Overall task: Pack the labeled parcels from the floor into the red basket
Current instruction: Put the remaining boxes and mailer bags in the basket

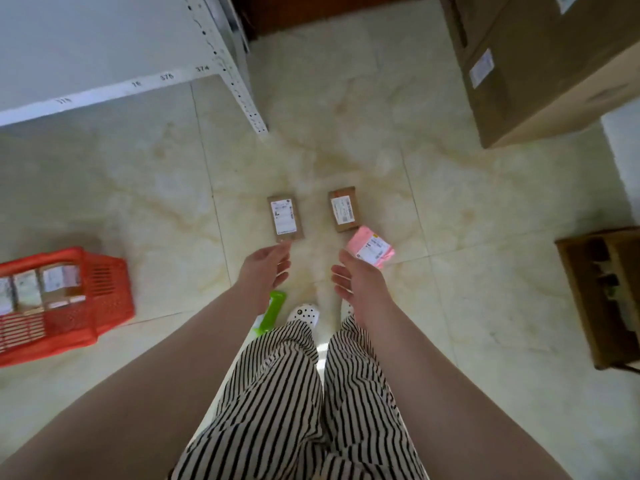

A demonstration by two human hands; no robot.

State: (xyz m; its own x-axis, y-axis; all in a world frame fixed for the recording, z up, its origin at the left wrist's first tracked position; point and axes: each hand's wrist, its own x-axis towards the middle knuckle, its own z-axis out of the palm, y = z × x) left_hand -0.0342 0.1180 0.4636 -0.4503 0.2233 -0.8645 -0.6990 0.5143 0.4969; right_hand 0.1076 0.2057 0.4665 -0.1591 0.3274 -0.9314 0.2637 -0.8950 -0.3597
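Down on the pale tiled floor (346,116), three labeled parcels lie loose just ahead of the person's feet. A brown parcel (285,219) sits at about twelve o'clock from the left hand (265,270), label up, its near edge just beyond the fingertips. A second brown parcel (344,209) lies beside it, at roughly one o'clock from the feet, and a pink parcel (371,250) rests at its near right corner, partly hidden behind the right hand (360,282). Both hands are stretched forward with palms turned inward and fingers loosely spread, holding nothing. The red basket (104,289) stands well apart at nine o'clock, already holding several labeled parcels stood on edge. A white metal shelf (104,46) fills the ten o'clock corner, a big cardboard box (540,81) the two o'clock corner, and an open brown crate (602,292) sits at three o'clock. A green object (273,311) shows by the left white shoe (304,315).
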